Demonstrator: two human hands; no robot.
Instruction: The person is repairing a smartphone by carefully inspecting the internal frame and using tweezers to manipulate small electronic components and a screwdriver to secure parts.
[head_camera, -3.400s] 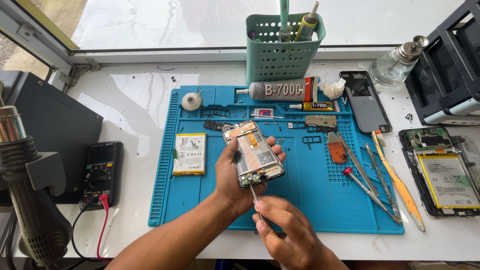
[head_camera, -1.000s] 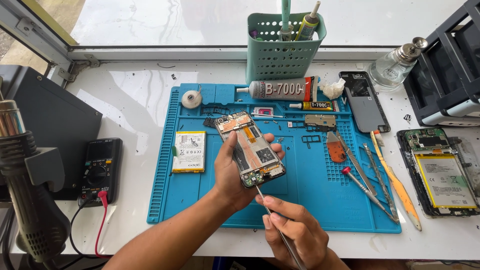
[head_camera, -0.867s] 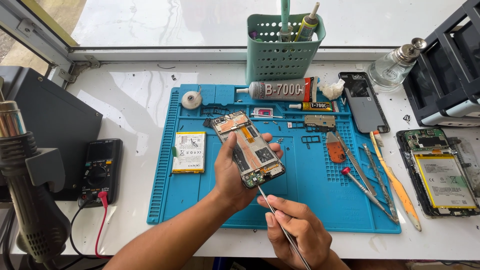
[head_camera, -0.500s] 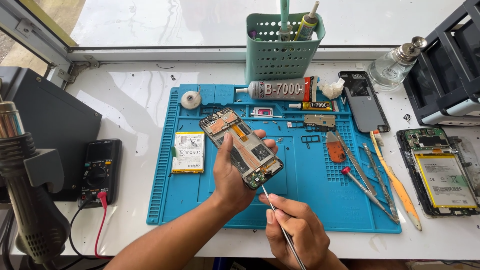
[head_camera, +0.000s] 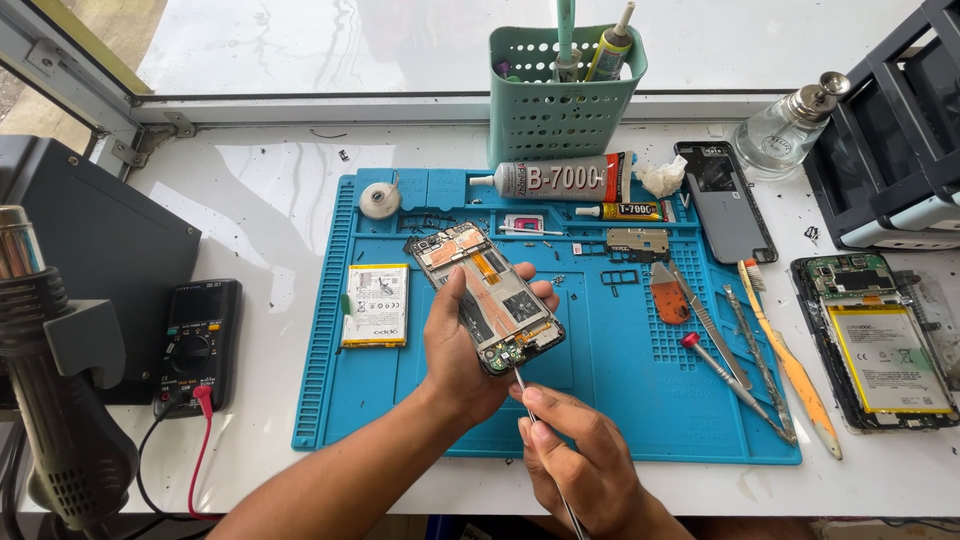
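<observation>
the left hand (head_camera: 462, 350) held an opened phone (head_camera: 487, 296) above the blue repair mat (head_camera: 620, 400). the right hand (head_camera: 580, 462) pressed a thin metal tool (head_camera: 522, 388) to its lower end.

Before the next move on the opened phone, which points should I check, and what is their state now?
1. Left hand grips the opened phone firmly: ok.
2. Right hand holds the thin metal tool: ok.
3. Tool tip sits at the phone's lower end: ok; the exact part touched: cannot tell.
4. Phone is held above the blue mat: ok.
5. Loose battery lies apart from the work: ok.
6. Small screws kept safe: cannot tell.
</observation>
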